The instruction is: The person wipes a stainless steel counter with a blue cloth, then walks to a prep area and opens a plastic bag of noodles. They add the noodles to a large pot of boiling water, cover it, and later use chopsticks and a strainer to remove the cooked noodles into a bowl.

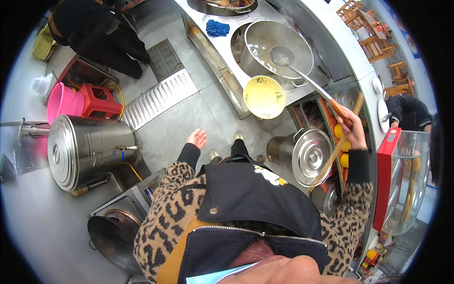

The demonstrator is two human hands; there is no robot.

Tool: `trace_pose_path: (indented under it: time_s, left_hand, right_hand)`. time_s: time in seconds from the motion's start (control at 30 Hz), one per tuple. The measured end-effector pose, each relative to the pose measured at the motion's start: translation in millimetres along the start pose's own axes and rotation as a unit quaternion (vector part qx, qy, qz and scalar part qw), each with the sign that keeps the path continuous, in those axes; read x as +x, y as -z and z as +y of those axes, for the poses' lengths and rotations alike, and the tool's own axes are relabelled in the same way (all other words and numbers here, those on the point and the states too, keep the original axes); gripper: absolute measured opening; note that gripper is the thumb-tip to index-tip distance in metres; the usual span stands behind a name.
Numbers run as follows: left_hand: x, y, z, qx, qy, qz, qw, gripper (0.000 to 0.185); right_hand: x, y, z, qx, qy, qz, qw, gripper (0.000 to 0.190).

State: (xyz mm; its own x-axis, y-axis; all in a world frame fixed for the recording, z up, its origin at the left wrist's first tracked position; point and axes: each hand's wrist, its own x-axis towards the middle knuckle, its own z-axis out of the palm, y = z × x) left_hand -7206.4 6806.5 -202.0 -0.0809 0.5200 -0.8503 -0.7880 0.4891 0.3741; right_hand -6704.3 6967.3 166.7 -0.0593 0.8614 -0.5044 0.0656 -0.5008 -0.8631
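Observation:
My right hand point(351, 129) is closed around the wooden handle of a long metal ladle point(308, 78) and also holds long wooden chopsticks point(328, 165), pointing down past a lidded pot. The ladle's bowl rests in the liquid of a large, steaming stainless steel stockpot point(257, 62). Beside the pot, a yellow bowl point(264, 97) with dark characters stands at the near corner of the stove counter. My left hand point(197, 138) is held out over the floor, palm partly up, fingers apart, with nothing in it.
A blue cloth point(217, 28) and another pot point(227, 10) are on the stove counter. Below right stands a lidded steel pot point(312, 158). Leftward are a large steel drum point(103, 152), a red stool point(99, 101) and a pink bucket point(64, 103). A person in dark clothes stands upper left; another is beyond the counter.

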Motion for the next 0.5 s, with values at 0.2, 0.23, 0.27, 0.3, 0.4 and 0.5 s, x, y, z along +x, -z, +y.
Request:
trace_pose_path:
  time_s: [0.2, 0.23, 0.27, 0.3, 0.4, 0.5]
  left_hand:
    - [-13.1, 51.7, 1.7, -0.048, -0.020, 0.012, 0.999, 0.031]
    - [-15.7, 61.6, 0.0, -0.056, -0.018, 0.031, 0.998, 0.030]
    - [-19.6, 73.2, -2.2, -0.070, -0.031, 0.027, 0.997, 0.030]
    - [-23.2, 82.8, -5.8, -0.081, -0.036, 0.037, 0.995, 0.029]
    - [-33.3, 104.5, -19.1, -0.108, -0.033, 0.070, 0.991, 0.028]
    - [-40.4, 115.9, -29.6, -0.126, -0.037, 0.082, 0.988, 0.026]
  right_hand:
    - [139.8, -31.5, 29.7, -0.153, 0.130, -0.023, 0.980, 0.022]
    - [162.1, -43.4, 31.5, -0.169, 0.129, 0.007, 0.977, 0.010]
    - [173.1, -47.1, 35.0, -0.187, 0.111, 0.022, 0.976, 0.008]
    - [187.4, -57.5, 35.4, -0.198, 0.114, 0.044, 0.973, 0.010]
    - [211.9, -81.7, 34.0, -0.282, 0.050, 0.121, 0.951, 0.020]
    - [220.2, -104.0, 31.3, -0.133, 0.000, 0.077, 0.988, 0.021]
